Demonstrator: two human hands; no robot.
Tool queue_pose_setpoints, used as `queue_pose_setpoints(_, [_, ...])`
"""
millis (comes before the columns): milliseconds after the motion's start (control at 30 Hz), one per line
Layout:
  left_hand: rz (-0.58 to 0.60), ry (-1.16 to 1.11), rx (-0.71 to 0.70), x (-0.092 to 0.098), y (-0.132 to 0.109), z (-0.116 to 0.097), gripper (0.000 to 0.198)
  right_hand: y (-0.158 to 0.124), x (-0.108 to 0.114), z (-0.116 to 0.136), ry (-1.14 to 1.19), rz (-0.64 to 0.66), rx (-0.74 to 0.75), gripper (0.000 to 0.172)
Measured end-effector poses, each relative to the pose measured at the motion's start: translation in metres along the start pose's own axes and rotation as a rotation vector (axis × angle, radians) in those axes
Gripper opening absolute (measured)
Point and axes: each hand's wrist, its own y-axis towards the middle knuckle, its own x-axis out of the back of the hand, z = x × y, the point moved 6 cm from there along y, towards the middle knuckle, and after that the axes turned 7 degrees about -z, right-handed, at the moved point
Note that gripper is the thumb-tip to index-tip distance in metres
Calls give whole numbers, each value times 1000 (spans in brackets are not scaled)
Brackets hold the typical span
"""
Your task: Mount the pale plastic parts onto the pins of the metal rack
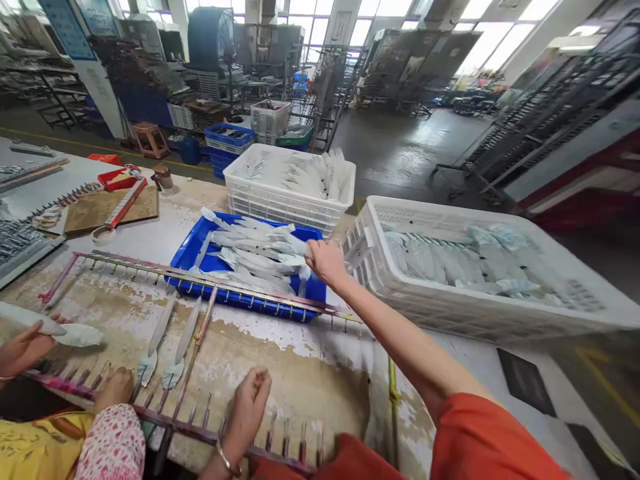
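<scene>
Right hand (325, 260) reaches into the blue tray (187, 253), fingers closing on 1 wrapped blade (293, 243) from the pile. Left hand (247, 407) rests curled and empty on the rack (200, 430). 2 blades (175, 347) hang there; most pegs remain bare, tray well stocked.

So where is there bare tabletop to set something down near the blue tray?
Bare worn tabletop lies between the long pronged metal rack and the near pronged rack. It is crowded at the blue plastic tray, where the right hand reaches.
</scene>
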Motion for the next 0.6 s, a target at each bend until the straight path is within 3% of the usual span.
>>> queue_pose_setpoints(67, [-70,-22,-81,-1,2,-24,57,-34,32,8,195,-53,-95,34])
queue_pose_setpoints(133, [-90,6,-220,-7,1,-53,75,-85,46,27,515,-30,-183,35])
queue_pose_setpoints(167, [-52,30,-286,-14,-1,-65,78,-114,47,38,684,-3,-228,34])
queue_pose_setpoints(233, [111,87,-333,-37,-12,-77,59,-176,42,58,857,53,-351,31])
queue_pose_setpoints(333, [411,133,-255,-74,-41,-62,31,-262,29,71,885,115,-493,28])
queue_pose_setpoints(433, [590,15,-149,-95,-70,-36,32,-337,17,66,1019,131,-548,54])
queue_pose_setpoints(500, [584,-96,-53,-99,-79,-21,37,-384,4,52,1049,147,-602,63])
queue_pose_setpoints(600, [368,-106,-25,-96,-71,-12,46,-444,-27,23,854,237,-725,35])
